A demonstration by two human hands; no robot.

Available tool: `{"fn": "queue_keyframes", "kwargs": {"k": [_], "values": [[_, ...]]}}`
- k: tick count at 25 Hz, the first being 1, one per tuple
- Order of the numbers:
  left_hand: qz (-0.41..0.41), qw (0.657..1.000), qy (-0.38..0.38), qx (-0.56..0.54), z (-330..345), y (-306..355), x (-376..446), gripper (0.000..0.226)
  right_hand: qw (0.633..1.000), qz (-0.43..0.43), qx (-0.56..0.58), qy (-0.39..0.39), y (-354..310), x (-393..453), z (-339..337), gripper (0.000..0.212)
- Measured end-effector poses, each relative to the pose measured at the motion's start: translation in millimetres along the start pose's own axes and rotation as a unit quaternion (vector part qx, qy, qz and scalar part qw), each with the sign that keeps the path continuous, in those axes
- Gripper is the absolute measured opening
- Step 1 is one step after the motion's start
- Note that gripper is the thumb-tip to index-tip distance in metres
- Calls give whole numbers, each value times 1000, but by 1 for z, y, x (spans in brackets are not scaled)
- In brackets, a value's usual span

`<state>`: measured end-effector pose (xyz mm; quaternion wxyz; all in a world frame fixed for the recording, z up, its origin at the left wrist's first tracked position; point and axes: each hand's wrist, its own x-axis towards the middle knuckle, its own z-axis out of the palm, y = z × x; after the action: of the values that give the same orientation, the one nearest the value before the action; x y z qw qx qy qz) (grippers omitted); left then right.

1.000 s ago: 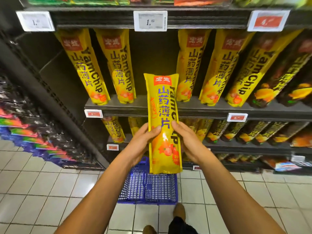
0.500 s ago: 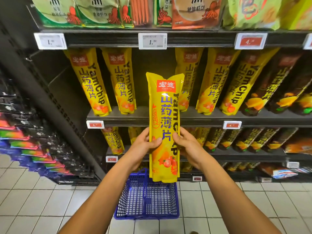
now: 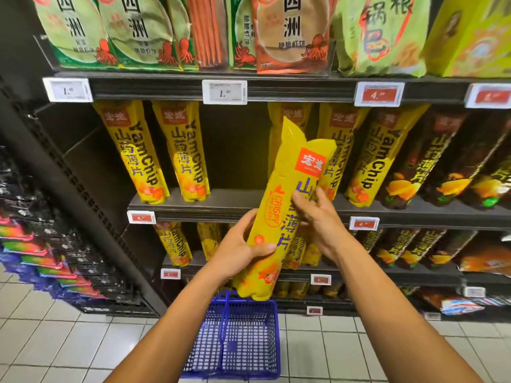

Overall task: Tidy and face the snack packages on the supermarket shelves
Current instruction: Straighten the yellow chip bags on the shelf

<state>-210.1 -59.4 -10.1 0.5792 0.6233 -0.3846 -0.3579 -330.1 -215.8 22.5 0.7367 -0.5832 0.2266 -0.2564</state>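
I've got the yam chip pack [image 3: 279, 217] up in front of the middle shelf [image 3: 235, 201], tilted w/ its top leaning right toward the yellow packs standing there, bottom end hanging just above the blue basket [image 3: 232, 344] on the floor. My left hand [image 3: 243, 247] is wrapped round the lower half, thumb across the front, fingers curled behind, so that's the real grip. My right hand [image 3: 318, 217] is on the pack's right edge higher up, fingertips pressing the front; fingers look only loosely bent, more steadying than clamping, and I can't tell if the thumb is hooked behind. There's a gap on the shelf btwn the two left packs [image 3: 154, 153] and the right-hand row [image 3: 356, 153], prob where this one goes. Risks as I see them: pack is long and puffy, so if I push it in at this angle the top corner could catch the price rail [image 3: 224, 92] above or knock the neighbour it's already overlapping. Film looks slick, one firm hand only, so it could slide down into the basket. Also the label faces half sideways now; set down like this it'd sit twisted, not faced. Squeezing too hard could crush the chips.
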Motion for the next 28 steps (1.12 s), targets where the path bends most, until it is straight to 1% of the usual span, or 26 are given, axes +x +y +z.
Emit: {"fn": "queue_keyframes", "kwargs": {"k": [1, 2, 3, 5, 6, 8, 9, 12, 15, 17, 18, 19, 20, 21, 22, 23, 24, 25, 26, 28], "values": [[1, 1000, -1, -3, 7, 0, 0, 72, 1000, -2, -20, 3, -5, 2, -3, 53], [-1, 1000, -8, -9, 11, 0, 0, 78, 999, -4, -33, 5, -9, 5, -7, 51], [-13, 1000, -19, -17, 13, 0, -1, 92, 999, -6, -36, 7, -13, 7, -10, 51], [-70, 995, -54, -42, 12, -1, -2, 123, 1000, -12, -20, 12, -19, 9, -17, 58], [-97, 991, -78, -56, 11, -2, -4, 127, 1000, -14, -8, 17, -22, 10, -20, 63], [-123, 983, -117, -63, 11, -7, -6, 116, 1000, -10, 11, 26, -25, 12, -23, 66], [-128, 983, -120, -59, 13, -10, -7, 107, 1000, -4, 11, 23, -27, 13, -24, 66], [-137, 983, -107, -66, 18, -12, -5, 85, 1000, 14, -10, 7, -33, 17, -26, 67], [-138, 983, -96, -76, 18, -11, -3, 80, 999, 20, -28, -1, -36, 21, -26, 58], [-122, 990, -66, -39, 18, -9, -3, 86, 999, 24, -26, 22, -34, 23, -28, 50], [-106, 994, -26, 15, 20, -8, -3, 88, 998, 31, -29, 43, -31, 24, -28, 53], [-87, 991, 30, 102, 22, -6, -2, 86, 997, 41, -33, 59, -28, 24, -28, 58], [-64, 969, 90, 220, 24, -4, -2, 83, 996, 50, -33, 64, -24, 24, -26, 62], [-40, 926, 142, 348, 28, -3, -2, 83, 996, 55, -29, 61, -20, 24, -23, 64], [-17, 873, 177, 455, 32, -5, -2, 87, 997, 58, -20, 57, -18, 24, -20, 64], [2, 832, 196, 519, 36, -7, -2, 94, 996, 60, -6, 60, -16, 25, -18, 65], [21, 819, 202, 536, 38, -8, -1, 98, 996, 61, 11, 67, -17, 26, -17, 67], [32, 836, 189, 514, 37, -8, -1, 101, 995, 59, 23, 74, -18, 27, -18, 70], [33, 874, 161, 457, 33, -7, -2, 101, 996, 53, 28, 73, -19, 28, -21, 72], [-13, 952, 92, 293, 21, -5, -3, 101, 997, 47, 26, 52, -22, 30, -27, 76]]}}
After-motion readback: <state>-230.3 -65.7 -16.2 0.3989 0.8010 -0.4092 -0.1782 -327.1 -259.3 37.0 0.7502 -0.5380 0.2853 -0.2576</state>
